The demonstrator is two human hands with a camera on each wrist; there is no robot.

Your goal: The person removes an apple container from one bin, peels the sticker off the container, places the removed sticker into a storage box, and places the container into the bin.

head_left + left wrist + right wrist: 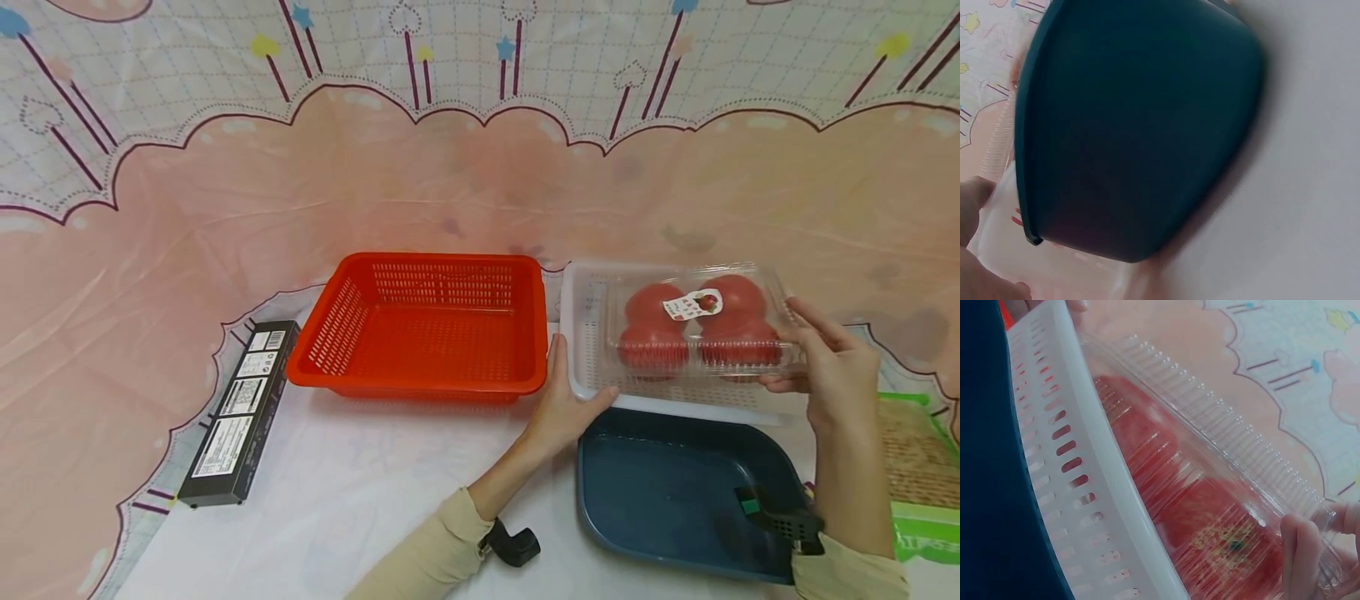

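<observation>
A clear plastic clamshell pack of red tomatoes (731, 312) is tilted over the white perforated basket (675, 407), partly within its outline. My right hand (843, 371) grips the pack by its right end; in the right wrist view, thumb and fingers pinch the clear plastic edge. The white basket's front left corner sits between the thumb and fingers of my left hand (558, 404), fingers along the left side and thumb at the front rim. In the left wrist view, a dark blue basin (1135, 125) hides most of the white basket.
An orange-red basket (416, 346) stands left of the white one. The dark blue basin sits in front, under my right wrist. A long black box (243, 408) with white labels lies at far left. A green bag (926, 467) of brown food lies at right.
</observation>
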